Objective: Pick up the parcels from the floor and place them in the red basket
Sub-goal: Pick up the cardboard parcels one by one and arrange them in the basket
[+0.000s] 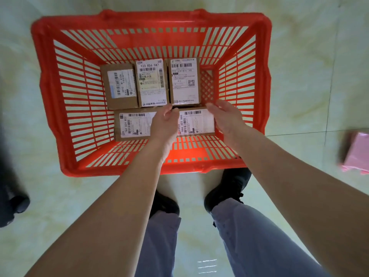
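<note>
Both your hands are inside the red basket (50,92), over the near row of parcels. Left hand (164,124) has its fingers loosely curled, holding nothing; it hangs over the seam between the parcel marked 760 024 802 (132,124) and the parcel marked 866 303 666 (196,122). Right hand (225,118) is flat and relaxed, fingers straight, holding nothing, over the right end of the 866 parcel. Whether either hand touches the cardboard I can't tell from this angle.

Five parcels are in so far. Beyond your fingertips sits the far row: a brown box (119,85) to the left, the 133 R06 0A7 parcel (152,82) dead ahead of the left hand, and a white-labelled parcel (184,80) ahead of the gap between your hands. The near row lies directly under your hands, long axes running left-right.

What's left: a pink parcel (357,152) on the floor (299,76), outside the basket, well off to the right of your right hand and slightly nearer to you than the hands. It's blurred and cut by the frame edge, so its long axis is unclear, possibly running away from you. The right hand is clearly the nearer one. My read: lift clear of the basket rim first, then swing right and down.
</note>
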